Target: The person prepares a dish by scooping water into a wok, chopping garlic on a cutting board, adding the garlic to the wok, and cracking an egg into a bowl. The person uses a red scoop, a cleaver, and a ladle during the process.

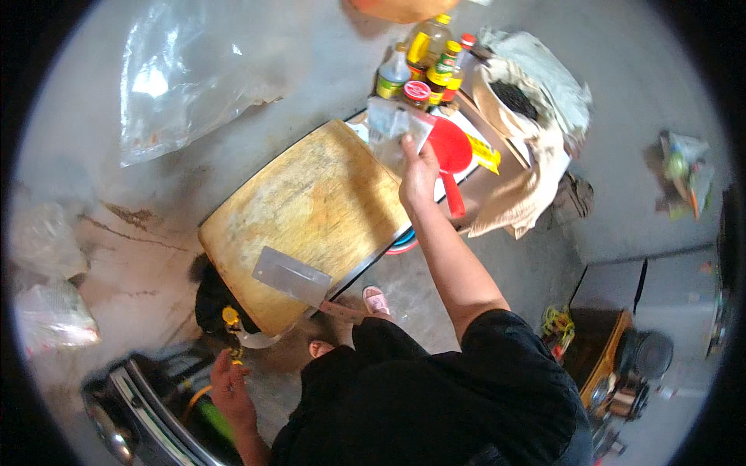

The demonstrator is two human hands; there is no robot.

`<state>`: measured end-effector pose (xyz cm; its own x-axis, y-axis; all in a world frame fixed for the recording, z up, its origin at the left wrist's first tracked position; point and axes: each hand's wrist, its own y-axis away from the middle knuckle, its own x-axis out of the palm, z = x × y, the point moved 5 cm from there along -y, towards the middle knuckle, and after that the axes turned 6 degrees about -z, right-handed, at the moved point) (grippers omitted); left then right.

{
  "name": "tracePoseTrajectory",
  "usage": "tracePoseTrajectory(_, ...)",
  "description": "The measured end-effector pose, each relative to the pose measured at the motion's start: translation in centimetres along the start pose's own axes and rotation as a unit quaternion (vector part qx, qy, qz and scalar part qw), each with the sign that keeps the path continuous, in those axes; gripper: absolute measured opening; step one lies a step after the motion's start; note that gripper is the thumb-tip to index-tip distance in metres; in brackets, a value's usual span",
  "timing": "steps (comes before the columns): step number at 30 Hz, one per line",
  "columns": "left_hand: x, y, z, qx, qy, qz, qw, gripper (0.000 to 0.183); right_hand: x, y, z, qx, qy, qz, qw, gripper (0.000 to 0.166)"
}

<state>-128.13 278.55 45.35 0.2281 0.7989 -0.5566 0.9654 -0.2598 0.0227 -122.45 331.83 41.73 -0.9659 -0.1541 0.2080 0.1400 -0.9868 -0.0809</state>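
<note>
My right hand [421, 175] reaches over the far right end of a worn wooden cutting board [309, 192]. Between its thumb and fingers is a clear plastic packet [387, 125] with a printed patch. Just beside that hand lies a red plastic ladle [451, 148], its handle towards me. Low on the left, my left hand [233, 396] hangs with its fingers a little apart and nothing visible in it. Its fingertips are near a yellow dangling item [231, 317]; whether they touch is unclear. A cleaver [291, 274] rests on the board, its handle past the near edge.
Sauce and oil bottles [446, 64] and a red-lidded jar [417, 93] stand at the back. A cloth sack [518, 151] with dark contents and a yellow packet [482, 154] are to the right. A plastic sheet [192, 76] hangs on the wall. A metal-edged appliance [157, 413] sits lower left.
</note>
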Motion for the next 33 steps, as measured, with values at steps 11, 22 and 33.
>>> tracePoseTrajectory(11,6.3,8.7,1.9,-0.178,-0.033,-0.069,0.981,0.026,2.8,-8.4,-4.7,0.194,-0.072,0.123,0.971,0.029)
tracePoseTrajectory(22,10.2,19.5,2.7,-0.167,-0.034,-0.09,0.981,0.024,-6.7,1.9,6.4,-0.095,0.02,0.24,0.966,0.047)
tracePoseTrajectory(33,16.6,42.9,9.8,-0.394,0.01,-0.096,0.914,0.03,-27.7,18.9,-12.2,0.271,0.25,0.397,0.84,0.024)
